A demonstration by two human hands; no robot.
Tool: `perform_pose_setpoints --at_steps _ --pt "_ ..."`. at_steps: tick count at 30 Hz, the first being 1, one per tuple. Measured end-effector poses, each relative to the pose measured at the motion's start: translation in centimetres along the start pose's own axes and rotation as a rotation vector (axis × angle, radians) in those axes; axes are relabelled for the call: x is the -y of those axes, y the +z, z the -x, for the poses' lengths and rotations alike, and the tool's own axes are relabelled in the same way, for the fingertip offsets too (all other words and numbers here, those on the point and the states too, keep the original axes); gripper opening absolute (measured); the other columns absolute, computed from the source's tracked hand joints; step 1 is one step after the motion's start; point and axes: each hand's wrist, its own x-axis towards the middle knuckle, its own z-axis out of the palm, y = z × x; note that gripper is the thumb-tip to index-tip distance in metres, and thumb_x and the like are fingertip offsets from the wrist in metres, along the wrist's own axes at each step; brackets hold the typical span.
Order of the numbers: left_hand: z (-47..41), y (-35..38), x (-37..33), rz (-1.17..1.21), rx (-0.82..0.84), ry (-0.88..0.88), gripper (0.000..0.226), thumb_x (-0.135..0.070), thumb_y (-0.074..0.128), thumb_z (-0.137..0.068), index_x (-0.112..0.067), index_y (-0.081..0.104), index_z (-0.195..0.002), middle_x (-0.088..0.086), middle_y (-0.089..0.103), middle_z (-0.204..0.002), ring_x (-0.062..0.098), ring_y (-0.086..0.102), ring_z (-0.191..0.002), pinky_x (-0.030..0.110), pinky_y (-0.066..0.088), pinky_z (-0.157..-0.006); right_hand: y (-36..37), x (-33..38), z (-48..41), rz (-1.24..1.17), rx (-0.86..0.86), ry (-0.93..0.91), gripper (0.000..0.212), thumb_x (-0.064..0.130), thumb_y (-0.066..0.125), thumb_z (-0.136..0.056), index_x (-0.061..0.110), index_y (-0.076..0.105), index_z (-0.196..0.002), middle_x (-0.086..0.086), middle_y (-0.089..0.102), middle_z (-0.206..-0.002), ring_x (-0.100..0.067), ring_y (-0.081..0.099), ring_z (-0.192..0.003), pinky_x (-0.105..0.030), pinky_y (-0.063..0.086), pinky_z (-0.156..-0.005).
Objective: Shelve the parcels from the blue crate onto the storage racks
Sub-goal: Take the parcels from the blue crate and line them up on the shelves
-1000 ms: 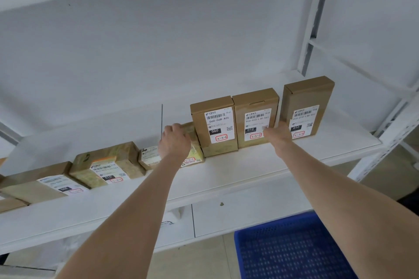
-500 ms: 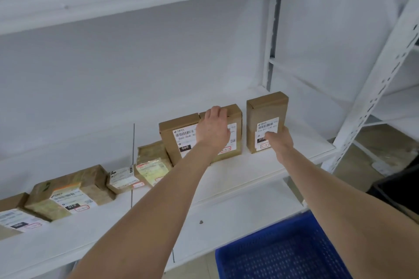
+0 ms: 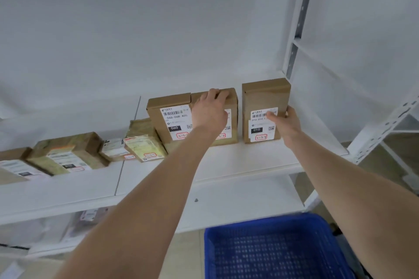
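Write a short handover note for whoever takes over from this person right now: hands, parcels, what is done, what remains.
Left hand grips the top of the middle box; right hand grips the right box by its side edge.
Both stand upright on the shelf, a gap between them.
Blue crate: visible part holds no parcels.
Left to do: probably close the gap, then let go.

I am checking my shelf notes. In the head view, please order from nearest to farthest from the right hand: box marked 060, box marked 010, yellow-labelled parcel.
1. box marked 010: gripped by the right hand, rightmost.
2. box marked 060: upright, beyond the middle box under the left hand.
3. yellow-labelled parcel: farthest left of the three.
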Motion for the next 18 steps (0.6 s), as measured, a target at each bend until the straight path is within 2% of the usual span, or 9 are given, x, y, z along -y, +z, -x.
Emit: perform_pose_setpoints --at_steps 2,4,9,12,18 --pt "0.3 0.1 0.0 -0.001 0.0 -0.008 0.053 -0.011 0.05 -0.087 -0.022 0.041 -0.138 0.0 0.043 -0.139 0.023 0.043 -0.123 0.032 0.04 -0.096 1.0 -0.8 0.0 -0.008 0.042 0.008 0.059 0.015 0.073 -0.082 0.015 0.045 -0.134 -0.003 0.064 -0.12 -0.023 0.064 -0.105 -0.039 0.052 -0.091" --pt "0.5 0.2 0.2 -0.005 0.005 -0.008 0.053 -0.013 0.05 -0.088 -0.024 0.04 -0.139 -0.001 0.042 -0.14 0.022 0.042 -0.125 0.031 0.039 -0.097 1.5 -1.6 -0.2 -0.017 0.047 0.019 0.06 0.015 0.072 -0.083 0.016 0.044 -0.136 -0.002 0.063 -0.122 -0.023 0.063 -0.107 -0.044 0.05 -0.095" --pt "0.4 0.2 0.4 -0.006 0.006 -0.005 0.056 -0.015 0.051 -0.09 -0.027 0.036 -0.142 -0.004 0.036 -0.145 0.018 0.037 -0.131 0.029 0.037 -0.101 1.8 -1.3 -0.8 -0.038 0.083 0.034 0.057 0.011 0.068 -0.086 0.015 0.042 -0.136 -0.003 0.061 -0.123 -0.027 0.062 -0.109 -0.051 0.049 -0.095" --pt "0.4 0.3 0.4 0.005 0.011 -0.007 0.058 -0.013 0.05 -0.09 -0.027 0.033 -0.144 -0.006 0.033 -0.148 0.017 0.034 -0.134 0.03 0.037 -0.101 2.4 -1.0 -1.1 -0.021 0.077 0.016 0.051 0.009 0.064 -0.088 0.015 0.043 -0.133 0.001 0.062 -0.115 -0.026 0.061 -0.11 -0.047 0.049 -0.097" --pt "0.4 0.8 0.5 0.0 -0.006 0.004 0.062 -0.01 0.05 -0.089 -0.025 0.031 -0.147 -0.003 0.031 -0.15 0.02 0.032 -0.136 0.032 0.035 -0.105 2.9 -1.7 -1.1 0.034 0.02 -0.037 0.056 0.016 0.065 -0.086 0.019 0.041 -0.137 0.002 0.063 -0.117 -0.023 0.06 -0.11 -0.042 0.047 -0.099"
